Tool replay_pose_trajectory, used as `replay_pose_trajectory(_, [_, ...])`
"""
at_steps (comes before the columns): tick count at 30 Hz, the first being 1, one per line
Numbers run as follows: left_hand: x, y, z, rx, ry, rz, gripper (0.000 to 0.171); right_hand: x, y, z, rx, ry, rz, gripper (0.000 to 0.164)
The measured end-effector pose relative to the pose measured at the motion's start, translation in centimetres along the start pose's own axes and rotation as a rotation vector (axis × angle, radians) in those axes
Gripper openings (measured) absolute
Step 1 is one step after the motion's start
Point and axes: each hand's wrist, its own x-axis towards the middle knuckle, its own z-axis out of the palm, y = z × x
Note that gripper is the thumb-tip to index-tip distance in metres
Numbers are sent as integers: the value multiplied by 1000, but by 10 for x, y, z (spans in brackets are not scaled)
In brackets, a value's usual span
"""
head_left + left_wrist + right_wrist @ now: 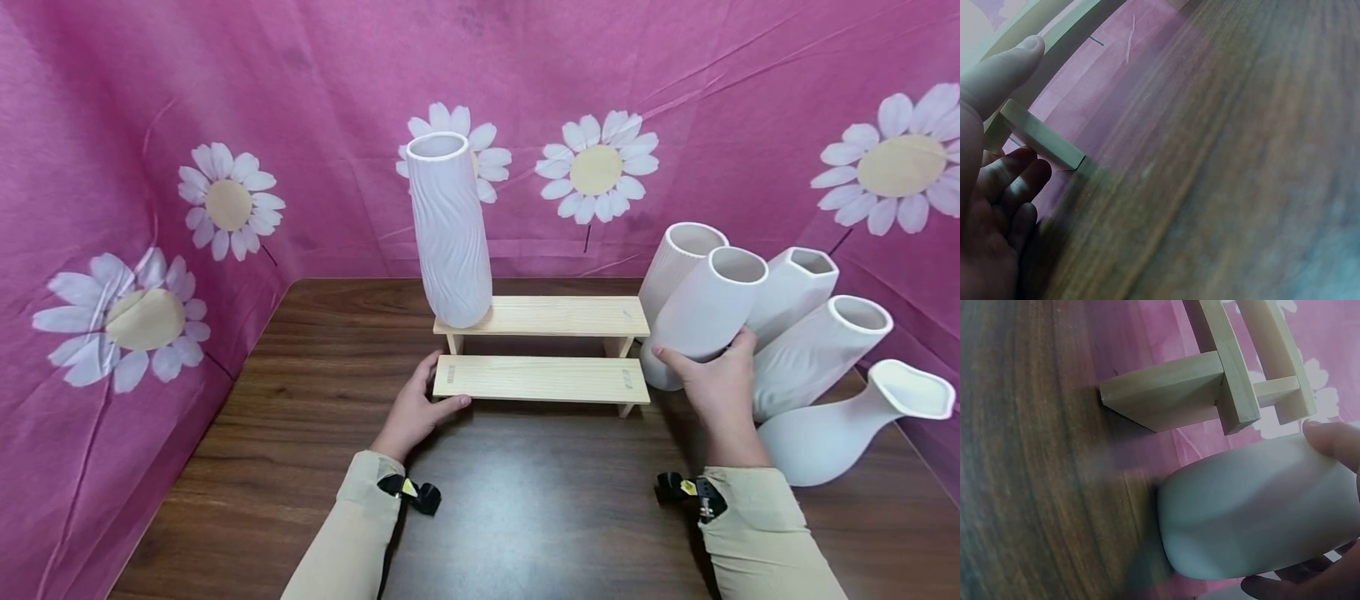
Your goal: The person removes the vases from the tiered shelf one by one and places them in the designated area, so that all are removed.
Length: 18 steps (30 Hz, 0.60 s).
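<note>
A two-step wooden stand (540,379) sits in the middle of the table. At the left end of its lower step my left hand (416,412) holds on, thumb along the front edge; in the left wrist view the fingers curl by the stand's leg (1041,134). My right hand (720,392) grips a smooth white vase (708,304) just right of the stand. That vase (1254,506) is upright, its base at or very near the tabletop in the right wrist view. A tall wavy-textured white vase (452,237) stands on the upper step's left end.
Around the gripped vase on the right are a ribbed vase (675,254), a vase with an angular mouth (795,292), a wavy one (817,354) and a flared-neck one (832,433). The wooden table (300,375) meets a pink flowered cloth (337,167) behind.
</note>
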Motion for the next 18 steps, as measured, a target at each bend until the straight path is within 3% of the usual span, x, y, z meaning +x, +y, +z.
replay_pose_trajectory(7, [-1, 0, -1, 2, 1, -1, 91, -3, -3, 1, 13, 12, -19, 104])
replay_pose_trajectory(13, [0, 0, 0, 9, 4, -2, 91, -4, -18, -4, 210, 74, -22, 101])
replay_pose_trajectory(18, [0, 1, 0, 6, 6, -11, 91, -14, -38, -11, 301, 181, -86, 99])
